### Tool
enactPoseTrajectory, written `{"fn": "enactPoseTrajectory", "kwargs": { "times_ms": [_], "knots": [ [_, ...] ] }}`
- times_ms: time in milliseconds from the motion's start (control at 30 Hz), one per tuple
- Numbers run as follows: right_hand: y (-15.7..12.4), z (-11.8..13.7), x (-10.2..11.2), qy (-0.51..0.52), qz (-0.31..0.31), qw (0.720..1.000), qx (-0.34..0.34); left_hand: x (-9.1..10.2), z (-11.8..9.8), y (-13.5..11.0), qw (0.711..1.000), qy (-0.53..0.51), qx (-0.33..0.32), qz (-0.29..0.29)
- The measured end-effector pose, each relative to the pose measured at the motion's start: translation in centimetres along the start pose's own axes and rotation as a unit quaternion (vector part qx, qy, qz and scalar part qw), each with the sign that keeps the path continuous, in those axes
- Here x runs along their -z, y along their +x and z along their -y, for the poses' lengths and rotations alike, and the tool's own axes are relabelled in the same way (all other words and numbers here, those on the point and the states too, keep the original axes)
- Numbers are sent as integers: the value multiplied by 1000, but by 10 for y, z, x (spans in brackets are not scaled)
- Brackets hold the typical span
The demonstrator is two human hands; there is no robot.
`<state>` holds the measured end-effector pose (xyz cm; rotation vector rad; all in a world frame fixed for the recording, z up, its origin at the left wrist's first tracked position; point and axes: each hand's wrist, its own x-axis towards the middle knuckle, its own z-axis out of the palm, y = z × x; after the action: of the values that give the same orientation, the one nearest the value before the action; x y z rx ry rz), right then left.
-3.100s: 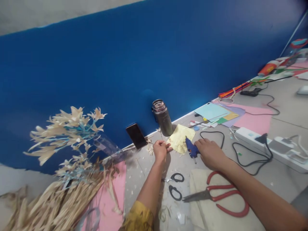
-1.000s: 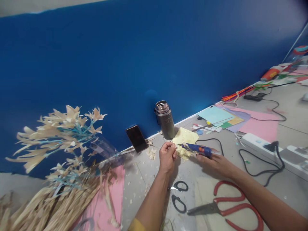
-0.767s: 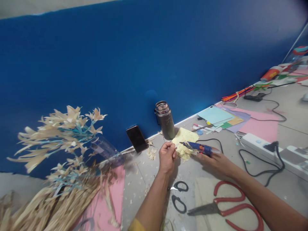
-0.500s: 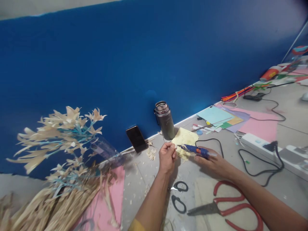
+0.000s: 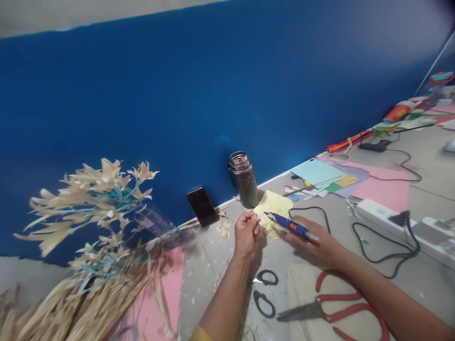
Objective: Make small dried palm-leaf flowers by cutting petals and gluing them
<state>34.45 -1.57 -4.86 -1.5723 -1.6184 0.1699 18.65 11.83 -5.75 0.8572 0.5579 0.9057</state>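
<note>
Blue with an orange trigger, a hot glue gun (image 5: 292,227) is gripped in my right hand (image 5: 316,240), its nozzle pointing left. The nozzle tip is close to the fingertips of my left hand (image 5: 247,233), which are pinched together; what they hold, if anything, is too small to make out. A crumpled pale yellow sheet (image 5: 273,203) lies under and behind the glue gun. Nearer to me, black-handled scissors (image 5: 265,291) and large red-handled scissors (image 5: 330,303) lie on the table, the latter partly below my right forearm.
An uncapped flask (image 5: 245,184) and a phone (image 5: 202,207) stand by the blue wall. Pale dried-husk flowers (image 5: 95,189) fill the left. Coloured papers (image 5: 320,173), a power strip (image 5: 380,213) and a looping black cable (image 5: 373,258) lie to the right.
The glue gun's rear has dropped slightly and its nozzle has drawn a little away from my left fingertips. My left hand has barely moved; the view has shifted slightly.
</note>
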Motion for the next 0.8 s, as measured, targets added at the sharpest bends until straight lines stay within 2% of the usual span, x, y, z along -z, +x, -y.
{"fn": "enactPoseTrajectory", "kwargs": {
  "times_ms": [167,367,500,800],
  "knots": [
    [-3,-4,-5,-67,44,995,56,0,-1,-1,1000,-13,7,1],
    [-3,-4,-4,-80,59,993,61,1,0,0,1000,-13,-1,-2],
    [-4,-1,-5,-74,72,994,36,2,0,1,1000,-12,-1,-3],
    [-2,-1,-3,-90,39,994,39,2,-2,1,1000,-17,-6,-13]
  ]
}}
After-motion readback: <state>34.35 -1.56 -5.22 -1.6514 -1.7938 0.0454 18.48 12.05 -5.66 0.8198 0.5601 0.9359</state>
